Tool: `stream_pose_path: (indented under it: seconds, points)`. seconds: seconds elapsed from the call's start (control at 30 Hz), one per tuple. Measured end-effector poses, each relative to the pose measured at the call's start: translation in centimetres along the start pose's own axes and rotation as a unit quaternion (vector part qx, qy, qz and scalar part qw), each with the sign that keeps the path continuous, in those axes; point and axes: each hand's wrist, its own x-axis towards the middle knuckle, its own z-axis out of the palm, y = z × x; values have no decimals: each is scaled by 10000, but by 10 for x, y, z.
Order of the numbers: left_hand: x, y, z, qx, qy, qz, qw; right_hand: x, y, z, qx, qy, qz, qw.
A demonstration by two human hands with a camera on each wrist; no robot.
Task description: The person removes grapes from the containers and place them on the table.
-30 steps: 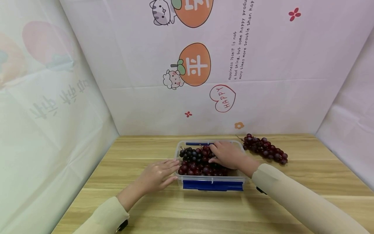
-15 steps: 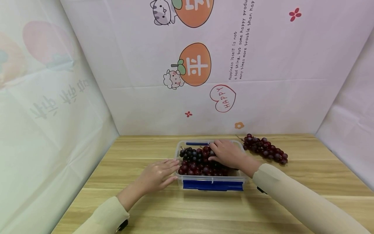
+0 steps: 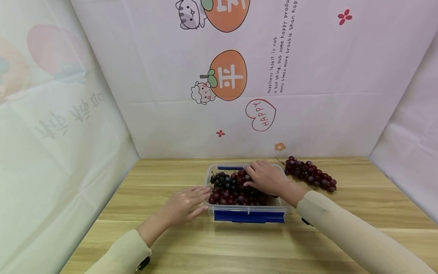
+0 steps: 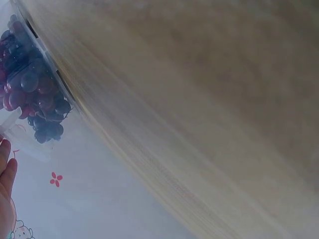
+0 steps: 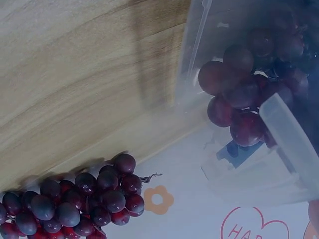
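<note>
A clear plastic box (image 3: 282, 207) with blue clips holds several bunches of dark red and black grapes (image 3: 224, 198). My left hand (image 3: 183, 205) has its fingers straight, with the fingertips at the box's left rim; some of its fingers (image 4: 6, 172) show at the edge of the left wrist view. My right hand (image 3: 265, 178) reaches over the box's back right part. Its thumb and fingers bend round a red bunch of grapes (image 3: 241, 176), which shows between them; the rest of that bunch is hidden under the palm. More grapes (image 5: 244, 94) show through the box wall.
Another bunch of red grapes (image 3: 311, 174) lies on the wooden table (image 3: 164, 171) to the right of the box, near the back. A white printed sheet (image 3: 164, 129) stands behind the table, with white sheets at both sides.
My right hand has shifted very slightly to the right and back over the grapes. The left hand, the box and the loose bunch stay where they were.
</note>
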Motion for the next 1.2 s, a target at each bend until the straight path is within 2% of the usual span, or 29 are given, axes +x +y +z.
stream_pose_path:
  seconds: [0.47,0.73,0.97,1.2]
  points:
    - [2,-1,-1,-20,44,38,10000,0,5,-2,-398,579,-99,9975]
    - [1,0,-2,-20,-13,0,10000,-1,6,-6,-320,674,-131,9971]
    - [1,-1,-1,24,62,91,9999,-3,11,-6,-364,1171,-234,9922]
    - [1,0,-2,20,18,40,10000,-2,15,-7,-250,1395,-232,9896]
